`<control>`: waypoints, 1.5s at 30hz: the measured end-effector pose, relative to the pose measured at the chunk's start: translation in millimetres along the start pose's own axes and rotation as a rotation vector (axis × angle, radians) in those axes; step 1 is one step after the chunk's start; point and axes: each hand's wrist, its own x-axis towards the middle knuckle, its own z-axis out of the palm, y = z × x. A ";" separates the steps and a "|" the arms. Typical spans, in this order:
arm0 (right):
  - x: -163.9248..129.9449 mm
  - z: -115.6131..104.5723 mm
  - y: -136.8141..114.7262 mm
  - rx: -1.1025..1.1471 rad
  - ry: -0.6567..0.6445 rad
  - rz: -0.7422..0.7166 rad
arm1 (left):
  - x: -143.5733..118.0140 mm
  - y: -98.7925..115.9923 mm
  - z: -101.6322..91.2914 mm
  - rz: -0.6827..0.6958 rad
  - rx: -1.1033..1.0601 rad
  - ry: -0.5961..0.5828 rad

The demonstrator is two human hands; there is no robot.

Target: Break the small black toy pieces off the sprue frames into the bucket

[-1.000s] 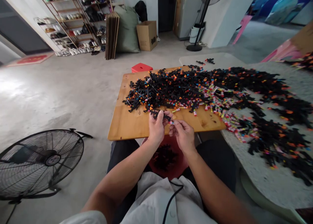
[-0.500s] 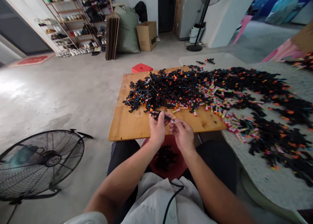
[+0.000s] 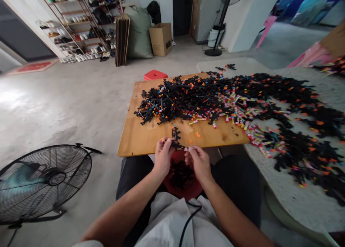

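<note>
A small black plastic piece [image 3: 175, 138] stands pinched in the closed fingertips of the left hand [image 3: 163, 154], rising just above them, while the right hand [image 3: 197, 160] beside it has its fingertips closed on a tiny coloured bit [image 3: 186, 149]. Below the fingers sits a red bowl [image 3: 185, 189] of black parts; beyond them, a wooden board [image 3: 145, 135] bears the black heap [image 3: 183, 99].

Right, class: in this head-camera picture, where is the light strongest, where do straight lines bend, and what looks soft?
Head view: daylight glares off the concrete floor at left; the wide lens bows the shelves and the fan near the edges; the left hand and right hand look slightly soft around the black plastic part.
</note>
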 end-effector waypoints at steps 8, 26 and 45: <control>9.9 -43.6 -8.4 -0.656 -0.553 0.257 | 80.6 26.8 -15.8 0.421 0.984 -0.196; 136.9 13.4 -97.9 -1.741 -0.326 -0.344 | 86.1 53.3 -12.5 0.810 1.672 -0.997; 116.0 -1.2 -79.0 -0.856 -0.160 -0.227 | 76.0 50.0 -6.1 0.370 1.017 -0.765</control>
